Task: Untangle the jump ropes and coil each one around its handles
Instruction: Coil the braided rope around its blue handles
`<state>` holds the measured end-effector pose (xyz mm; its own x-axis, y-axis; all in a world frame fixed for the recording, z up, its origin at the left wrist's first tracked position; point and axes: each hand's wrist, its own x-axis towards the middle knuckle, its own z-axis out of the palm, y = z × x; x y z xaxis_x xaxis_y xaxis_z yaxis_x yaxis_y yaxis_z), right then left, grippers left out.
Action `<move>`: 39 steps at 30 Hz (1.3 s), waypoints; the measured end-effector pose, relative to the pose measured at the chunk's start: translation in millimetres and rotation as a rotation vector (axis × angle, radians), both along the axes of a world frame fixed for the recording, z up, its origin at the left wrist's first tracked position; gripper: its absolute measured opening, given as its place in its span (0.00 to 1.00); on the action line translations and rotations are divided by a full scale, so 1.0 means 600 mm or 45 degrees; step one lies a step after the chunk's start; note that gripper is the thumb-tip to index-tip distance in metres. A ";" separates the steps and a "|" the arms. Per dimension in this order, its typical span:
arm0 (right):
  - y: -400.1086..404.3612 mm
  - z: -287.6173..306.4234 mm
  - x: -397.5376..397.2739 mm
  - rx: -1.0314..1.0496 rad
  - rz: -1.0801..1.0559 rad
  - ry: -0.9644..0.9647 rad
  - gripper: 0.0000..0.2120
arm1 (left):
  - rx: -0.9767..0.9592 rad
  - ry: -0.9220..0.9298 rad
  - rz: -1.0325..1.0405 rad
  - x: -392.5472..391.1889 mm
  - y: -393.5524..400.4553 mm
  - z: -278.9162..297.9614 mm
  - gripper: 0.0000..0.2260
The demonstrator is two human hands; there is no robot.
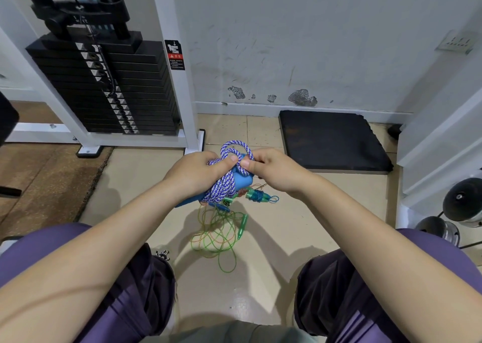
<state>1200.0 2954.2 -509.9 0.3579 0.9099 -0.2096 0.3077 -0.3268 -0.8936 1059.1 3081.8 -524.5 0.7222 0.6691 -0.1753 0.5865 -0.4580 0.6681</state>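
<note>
My left hand (200,173) grips the blue handles (243,179) of a jump rope, with the blue-and-white braided rope (224,186) wound around them. My right hand (271,168) pinches a loop of that braided rope at the top of the bundle, thumb against forefinger. Two loose loops stick up above my fingers. Below on the floor lies a tangle of thin green and orange ropes (219,234) with a green handle (243,225). A teal handle pair with rope coiled round it (258,195) lies beside the tangle.
A weight stack machine (109,87) on a white frame stands at the back left. A black rubber mat (333,140) lies against the wall at the back right. Dumbbells (461,204) sit at the right edge. My knees frame the beige tiled floor (146,186).
</note>
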 end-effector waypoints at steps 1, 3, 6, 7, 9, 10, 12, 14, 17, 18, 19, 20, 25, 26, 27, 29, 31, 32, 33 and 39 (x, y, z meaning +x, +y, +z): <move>0.000 0.001 0.000 0.007 0.004 0.012 0.08 | 0.002 -0.002 0.001 0.000 0.000 0.002 0.27; 0.001 0.005 -0.002 0.083 -0.076 -0.081 0.04 | -0.038 -0.024 0.029 0.003 0.002 0.007 0.28; 0.005 0.009 -0.008 0.244 -0.262 -0.138 0.10 | -0.142 -0.116 0.067 0.005 0.002 0.010 0.27; 0.005 0.010 -0.008 0.283 -0.303 -0.121 0.15 | -0.155 -0.149 0.077 0.005 -0.001 0.012 0.26; 0.005 0.009 -0.005 0.364 -0.355 -0.195 0.22 | -0.157 -0.186 0.088 0.006 -0.004 0.013 0.25; 0.005 0.008 -0.005 0.406 -0.358 -0.293 0.22 | -0.161 -0.191 0.091 0.007 -0.005 0.013 0.25; 0.006 0.006 -0.009 0.482 -0.310 -0.501 0.15 | -0.186 -0.198 0.101 0.009 -0.005 0.014 0.25; 0.006 0.002 -0.011 0.522 -0.271 -0.581 0.11 | -0.201 -0.200 0.113 0.009 -0.005 0.013 0.25; 0.007 -0.002 -0.006 0.505 -0.271 -0.569 0.07 | -0.265 -0.207 0.147 0.006 -0.001 0.011 0.27; 0.008 -0.003 -0.004 0.495 -0.265 -0.573 0.06 | -0.311 -0.215 0.155 0.005 0.002 0.011 0.29; 0.008 -0.004 -0.004 0.486 -0.255 -0.574 0.05 | -0.350 -0.228 0.160 0.004 0.003 0.010 0.30; 0.008 -0.005 -0.005 0.479 -0.245 -0.572 0.04 | -0.373 -0.230 0.159 0.003 0.004 0.010 0.29; 0.010 -0.015 -0.009 0.484 -0.247 -0.549 0.07 | -0.467 -0.243 0.149 0.002 0.006 0.011 0.31; 0.010 -0.015 -0.010 0.470 -0.235 -0.537 0.08 | -0.454 -0.243 0.155 0.002 0.006 0.012 0.31; 0.009 -0.014 -0.011 0.448 -0.211 -0.529 0.09 | -0.437 -0.249 0.163 0.001 0.006 0.013 0.31; 0.009 -0.009 -0.011 0.382 -0.135 -0.511 0.12 | -0.372 -0.240 0.190 -0.001 0.006 0.013 0.29; 0.007 -0.003 -0.011 0.311 -0.051 -0.488 0.16 | -0.317 -0.232 0.221 -0.001 0.007 0.013 0.27; 0.007 0.000 -0.010 0.285 -0.020 -0.480 0.17 | -0.318 -0.239 0.230 -0.001 0.006 0.013 0.27; 0.007 0.003 -0.010 0.272 -0.004 -0.468 0.17 | -0.318 -0.240 0.229 -0.001 0.005 0.013 0.27; 0.003 -0.007 -0.011 0.216 0.017 -0.394 0.10 | -0.407 -0.270 0.228 -0.001 0.008 0.023 0.27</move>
